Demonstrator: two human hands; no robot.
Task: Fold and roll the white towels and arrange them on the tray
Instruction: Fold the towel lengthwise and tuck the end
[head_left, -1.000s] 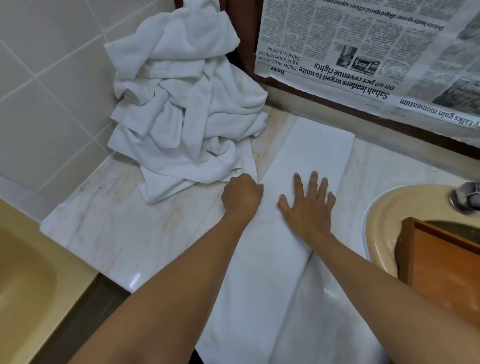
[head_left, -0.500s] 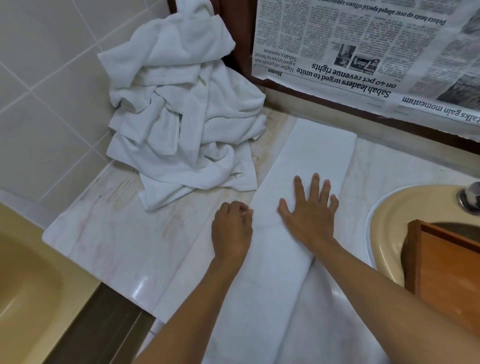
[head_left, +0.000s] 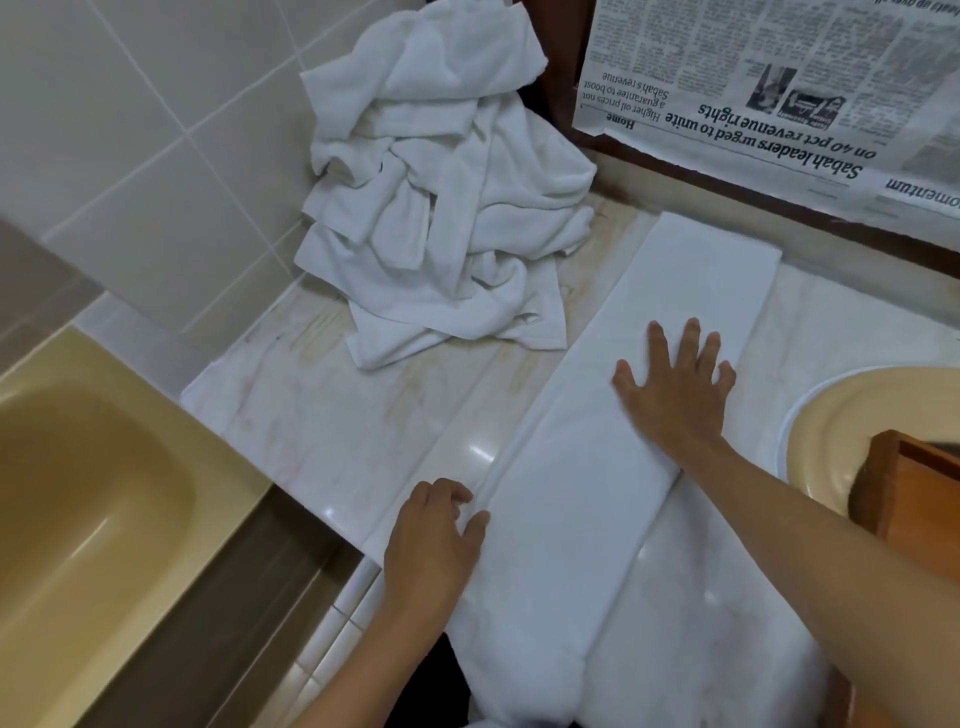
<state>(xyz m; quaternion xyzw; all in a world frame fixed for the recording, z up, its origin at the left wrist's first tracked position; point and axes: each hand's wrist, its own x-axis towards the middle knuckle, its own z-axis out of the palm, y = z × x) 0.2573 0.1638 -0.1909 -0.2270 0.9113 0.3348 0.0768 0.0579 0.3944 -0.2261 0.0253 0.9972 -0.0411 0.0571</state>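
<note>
A long white towel (head_left: 582, 519), folded into a narrow strip, lies lengthwise on the marble counter (head_left: 322, 421), and its near end hangs over the front edge. My right hand (head_left: 675, 389) presses flat on the strip's middle with the fingers spread. At the strip's left edge, close to the counter's front, my left hand (head_left: 431, 540) has its fingers curled on the edge and its thumb on top. A heap of crumpled white towels (head_left: 441, 208) sits in the back left corner. At the right, the corner of a wooden tray (head_left: 914, 493) shows.
The tray rests in a beige sink (head_left: 810, 415) at the right. A yellow bathtub (head_left: 78, 493) lies lower at the left, past the counter's end. Newspaper (head_left: 779, 78) covers the wall behind. Tiled wall stands at the back left.
My left hand has slid toward me along the towel's left edge, from beside the heap to the counter's front. My right hand stayed flat on the strip.
</note>
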